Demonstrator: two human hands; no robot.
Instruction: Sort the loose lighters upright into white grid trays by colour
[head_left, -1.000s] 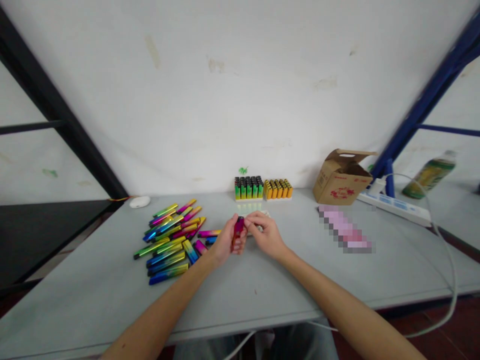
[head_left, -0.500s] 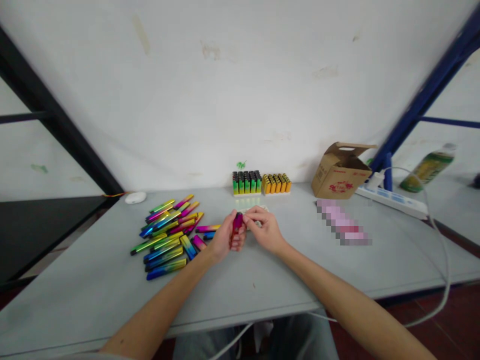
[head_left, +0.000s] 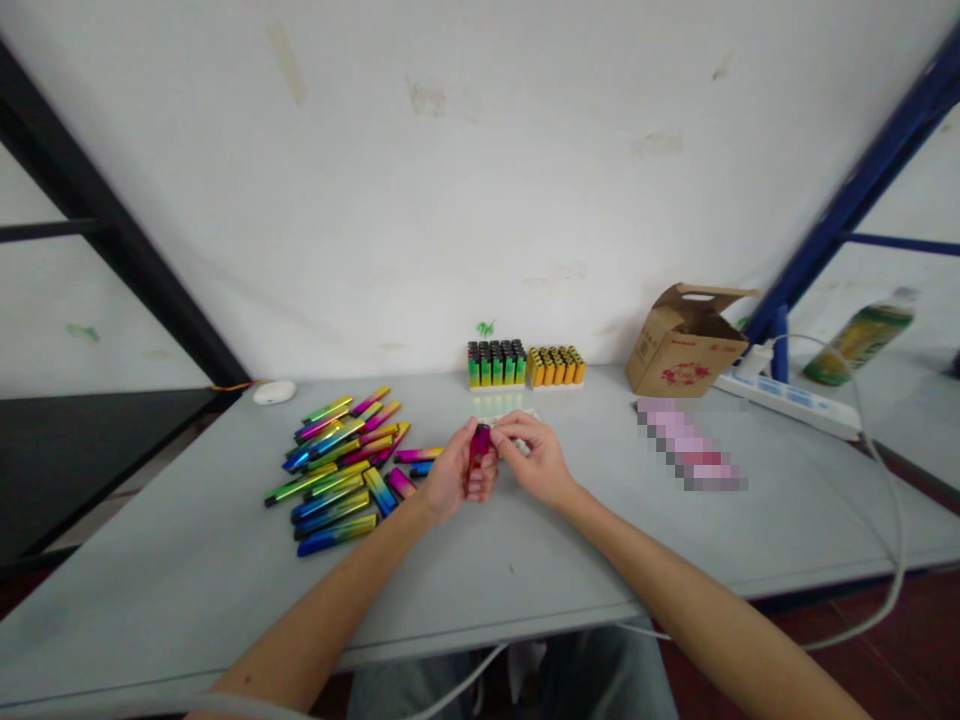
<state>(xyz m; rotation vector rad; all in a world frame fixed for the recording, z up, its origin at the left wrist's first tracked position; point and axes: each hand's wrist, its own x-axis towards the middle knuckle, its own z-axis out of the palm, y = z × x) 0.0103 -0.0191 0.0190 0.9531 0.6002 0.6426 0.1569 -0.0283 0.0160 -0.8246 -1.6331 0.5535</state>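
My left hand [head_left: 456, 477] is wrapped round a magenta lighter-like piece [head_left: 480, 444] with a dark top, held upright over the middle of the table. Close on its right, my right hand [head_left: 536, 462] pinches with thumb and fingertips near the top of that piece; what lies between the fingertips is too small to make out. Partly hidden behind my right hand is a pale, whitish thing [head_left: 530, 414] on the table. Left of my hands lies a loose pile of shiny multicoloured tubes [head_left: 330, 490].
Green lighter-like pieces [head_left: 496, 366] and yellow ones [head_left: 556, 368] stand in blocks by the wall. A cardboard box [head_left: 679, 350], white power strip [head_left: 795, 402], pixelated pink item [head_left: 690, 447] and bottle [head_left: 859, 338] are at right. A white object [head_left: 274, 392] lies back left.
The whole view has shifted slightly. Both hands keep nearly the same pose around the magenta piece.
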